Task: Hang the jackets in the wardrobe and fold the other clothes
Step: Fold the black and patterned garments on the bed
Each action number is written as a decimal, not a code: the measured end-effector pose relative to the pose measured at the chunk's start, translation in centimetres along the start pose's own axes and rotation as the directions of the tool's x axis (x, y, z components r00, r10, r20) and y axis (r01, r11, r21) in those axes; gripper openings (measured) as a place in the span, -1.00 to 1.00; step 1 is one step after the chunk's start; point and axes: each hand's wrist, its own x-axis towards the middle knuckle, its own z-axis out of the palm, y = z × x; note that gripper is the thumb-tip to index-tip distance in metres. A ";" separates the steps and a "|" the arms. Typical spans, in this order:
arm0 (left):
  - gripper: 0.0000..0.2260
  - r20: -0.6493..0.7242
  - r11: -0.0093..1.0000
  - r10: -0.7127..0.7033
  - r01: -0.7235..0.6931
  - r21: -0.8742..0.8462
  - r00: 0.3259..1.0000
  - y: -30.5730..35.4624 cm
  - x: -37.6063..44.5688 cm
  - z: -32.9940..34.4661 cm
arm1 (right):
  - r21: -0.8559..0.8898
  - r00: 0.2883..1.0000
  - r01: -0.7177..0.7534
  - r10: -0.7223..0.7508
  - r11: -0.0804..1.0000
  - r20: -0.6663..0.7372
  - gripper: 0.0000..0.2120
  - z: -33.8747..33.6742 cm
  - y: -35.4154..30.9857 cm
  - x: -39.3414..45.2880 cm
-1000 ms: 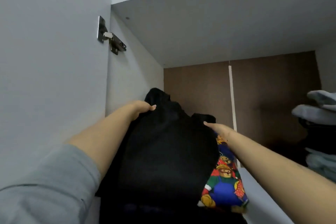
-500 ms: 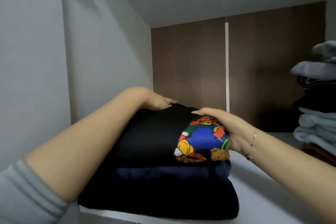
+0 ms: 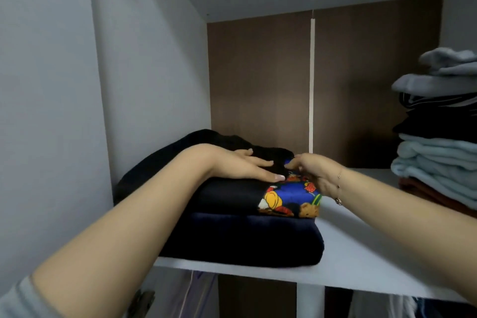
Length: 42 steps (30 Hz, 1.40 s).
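Observation:
A folded black garment with a bright cartoon bear print (image 3: 290, 197) lies on top of a thick folded dark navy garment (image 3: 247, 237), both on the white wardrobe shelf (image 3: 361, 261) against the left wall. My left hand (image 3: 240, 165) rests flat on the black garment, fingers straight. At the garment's right edge, beside the print, my right hand (image 3: 313, 169) touches it with bent fingers; whether it pinches the cloth is not clear.
A tall stack of folded grey, black and pale blue clothes (image 3: 438, 131) fills the right end of the shelf. The brown back panel (image 3: 361, 80) stands behind. Hanging clothes (image 3: 191, 294) show below the shelf, beside a white divider (image 3: 309, 302).
The black garment has been lowered from a raised position onto the navy one. My left hand slid toward the print and my right hand moved up to the garment's top right edge.

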 end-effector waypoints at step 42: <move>-0.30 -0.046 0.475 -0.142 0.027 -0.880 0.989 2.7 -1.7 2.0 | -0.989 0.659 -0.013 -0.743 0.145 -0.117 -0.78 -14.0 3.3 -18.3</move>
